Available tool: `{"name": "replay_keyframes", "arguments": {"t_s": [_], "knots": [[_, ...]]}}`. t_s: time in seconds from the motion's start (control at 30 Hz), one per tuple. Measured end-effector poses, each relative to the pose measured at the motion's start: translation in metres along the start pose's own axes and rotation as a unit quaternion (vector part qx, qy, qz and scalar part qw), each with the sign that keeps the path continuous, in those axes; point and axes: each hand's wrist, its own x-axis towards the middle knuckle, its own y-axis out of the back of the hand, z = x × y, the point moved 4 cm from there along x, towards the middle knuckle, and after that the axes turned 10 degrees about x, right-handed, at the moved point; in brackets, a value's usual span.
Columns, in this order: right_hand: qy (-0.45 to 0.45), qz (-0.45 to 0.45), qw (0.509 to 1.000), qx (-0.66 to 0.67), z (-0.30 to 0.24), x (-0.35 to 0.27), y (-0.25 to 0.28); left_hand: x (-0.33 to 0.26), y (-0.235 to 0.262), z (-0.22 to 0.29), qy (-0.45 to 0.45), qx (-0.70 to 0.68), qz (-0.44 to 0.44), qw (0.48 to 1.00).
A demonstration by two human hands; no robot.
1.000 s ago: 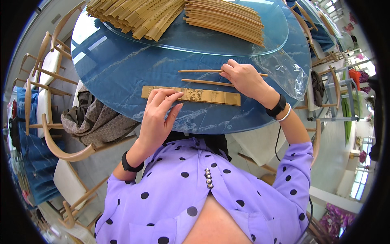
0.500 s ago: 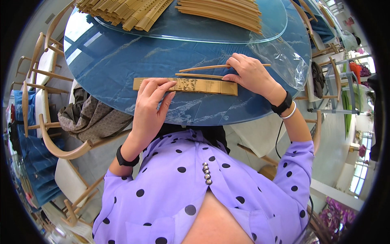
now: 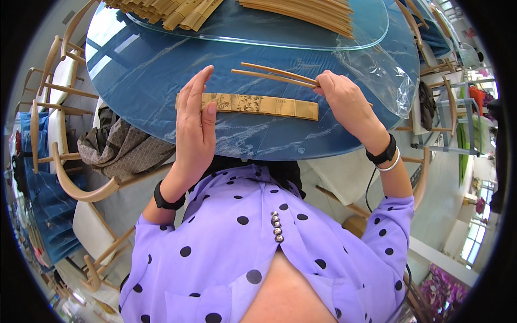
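A long gold paper chopstick sleeve [image 3: 269, 106] with dark printed marks lies flat across the near part of the blue table. My left hand [image 3: 195, 116] is open over its left end, fingers stretched and thumb apart, hiding part of it. Whether this hand touches the paper, I cannot tell. My right hand [image 3: 344, 102] is closed around a pair of wooden chopsticks [image 3: 274, 75], above the right end of the sleeve. Their tips point left, slightly apart, and the other ends show a little beyond my hand.
At the back, a glass turntable [image 3: 285, 46] carries a pile of gold sleeves [image 3: 177, 13] and a bundle of chopsticks [image 3: 301, 15]. Clear plastic wrap [image 3: 377, 81] lies at the table's right. A wooden chair [image 3: 86, 202] with a brown patterned cloth [image 3: 126, 142] stands left.
My right hand has lifted the chopsticks off the sleeve, and their tips now sit closer together. My left hand has opened from bent fingers to straight ones and shifted slightly left.
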Motion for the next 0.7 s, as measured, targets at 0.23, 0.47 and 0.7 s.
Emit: {"name": "replay_keyframes", "arguments": {"t_s": [0.23, 0.47, 0.7], "knots": [[0.025, 0.029, 0.995, 0.093, -0.083, -0.013, 0.014, 0.001, -0.009, 0.013, 0.041, -0.269, -0.036, 0.962], [-0.017, 0.003, 0.989, 0.150, -0.104, -0.027, 0.002, 0.002, -0.004, 0.006, 0.194, -0.493, 0.023, 0.848], [-0.042, 0.029, 0.977, 0.206, -0.107, -0.029, -0.006, 0.000, -0.005, 0.015, 0.168, -0.523, -0.007, 0.836]]}}
